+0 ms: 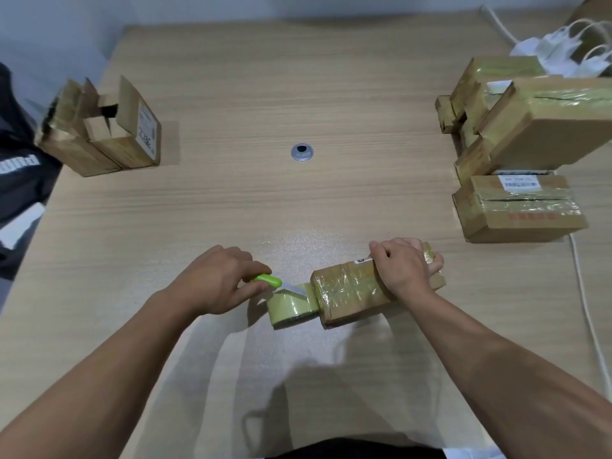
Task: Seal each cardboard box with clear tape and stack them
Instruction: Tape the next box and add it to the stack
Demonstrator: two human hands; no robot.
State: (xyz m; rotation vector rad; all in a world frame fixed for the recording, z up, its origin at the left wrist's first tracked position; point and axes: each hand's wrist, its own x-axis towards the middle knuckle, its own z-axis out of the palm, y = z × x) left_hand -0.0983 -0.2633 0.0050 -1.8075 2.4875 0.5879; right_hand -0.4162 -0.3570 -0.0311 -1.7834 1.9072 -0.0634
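The left hand point(215, 279) covers most of the green cutter point(266, 279). The right hand point(405, 268) hides the right end of the box point(347, 293). The view's right edge cuts off the stacked boxes point(546, 127) and white bags point(569, 51). Label point(520, 184) print is too small to read.

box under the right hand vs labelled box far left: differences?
The held box is closed and taped over; the left box has flaps standing open. The held box lies low, gripped by the right hand, tape running to the roll, where the left hand holds a cutter; the left box stands taller, untouched. Both are brown cardboard with white labels.
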